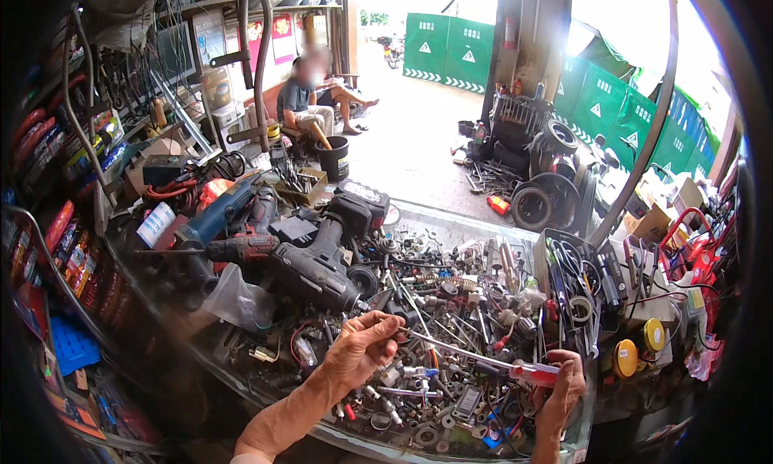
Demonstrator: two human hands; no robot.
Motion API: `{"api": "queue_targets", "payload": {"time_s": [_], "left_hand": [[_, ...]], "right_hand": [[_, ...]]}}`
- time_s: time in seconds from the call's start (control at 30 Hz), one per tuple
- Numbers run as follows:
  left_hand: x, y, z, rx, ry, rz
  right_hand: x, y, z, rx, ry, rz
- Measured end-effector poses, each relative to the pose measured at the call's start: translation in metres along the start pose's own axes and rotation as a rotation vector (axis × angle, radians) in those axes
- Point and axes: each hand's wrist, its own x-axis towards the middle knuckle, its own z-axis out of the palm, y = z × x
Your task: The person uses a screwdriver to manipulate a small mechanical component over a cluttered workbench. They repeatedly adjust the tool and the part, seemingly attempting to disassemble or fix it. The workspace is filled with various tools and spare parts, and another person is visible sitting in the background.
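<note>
In our right hand (pixel 561 387) we grip a red-handled screwdriver (pixel 527 373), its shaft slanting across to our left hand (pixel 364 353), whose thumb and fingers close together at the tip; what they pinch is too small to tell. Loose metal hardware (pixel 451 311) spreads beneath; a black cordless impact wrench (pixel 318 263) lies beyond our left hand.

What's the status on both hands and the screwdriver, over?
Right hand gripping screwdriver by handle. Left hand pinched at its tip; anything between fingertips unclear. Loose parts spread underneath; black power tool just beyond left hand.
</note>
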Motion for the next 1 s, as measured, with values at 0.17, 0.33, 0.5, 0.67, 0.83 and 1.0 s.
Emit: {"api": "queue_targets", "payload": {"time_s": [0.17,0.33,0.5,0.67,0.83,1.0], "left_hand": [[-0.002,0.002,-0.002,0.006,0.01,0.024],[-0.003,0.001,0.003,0.022,0.009,-0.016],[-0.003,0.0,0.002,0.026,0.028,-0.025],[0.0,0.002,0.003,0.005,0.013,-0.044],[-0.007,-0.001,0.005,0.017,0.02,-0.056],[-0.002,-0.002,0.0,0.025,0.021,-0.075]], "right_hand": [[-0.01,-0.018,0.015,0.102,0.018,-0.058],[-0.009,-0.004,0.012,0.221,0.026,-0.161],[-0.005,0.001,0.005,0.053,0.102,-0.047],[-0.006,0.001,0.003,0.031,0.05,-0.14],[-0.007,-0.003,0.012,0.233,0.077,-0.149],[-0.007,-0.01,0.01,0.187,0.071,-0.012]]}}
